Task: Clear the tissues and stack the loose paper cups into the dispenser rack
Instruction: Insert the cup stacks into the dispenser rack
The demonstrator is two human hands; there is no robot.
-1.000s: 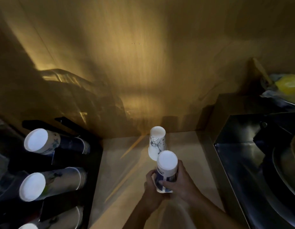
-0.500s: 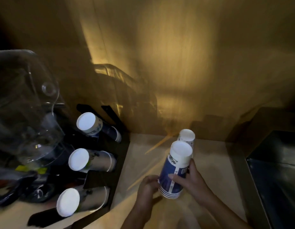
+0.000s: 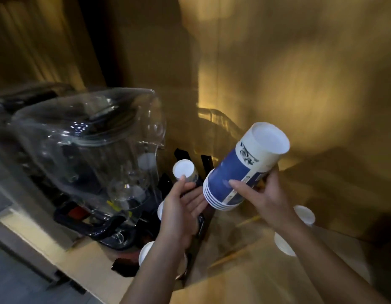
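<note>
Counter (image 3: 245, 279), rack (image 3: 203, 224), 2 cups (image 3: 305, 213)

Dark print on held cup stack (image 3: 238, 172) blurred; no legible text.

The left hand (image 3: 181, 207) and forearm hide most of the dispenser rack (image 3: 206, 162); motion blur smears the glass jug (image 3: 91, 150).

A nested stack of blue-and-white paper cups (image 3: 240, 170) was tilted in the air, white bases up and to the right, rims down-left. The black rack (image 3: 203, 220) held white-bottomed cups (image 3: 183, 168) lying on their sides. Two loose cups (image 3: 304, 214) stood upside down on the bench (image 3: 245, 270), near each other.
</note>
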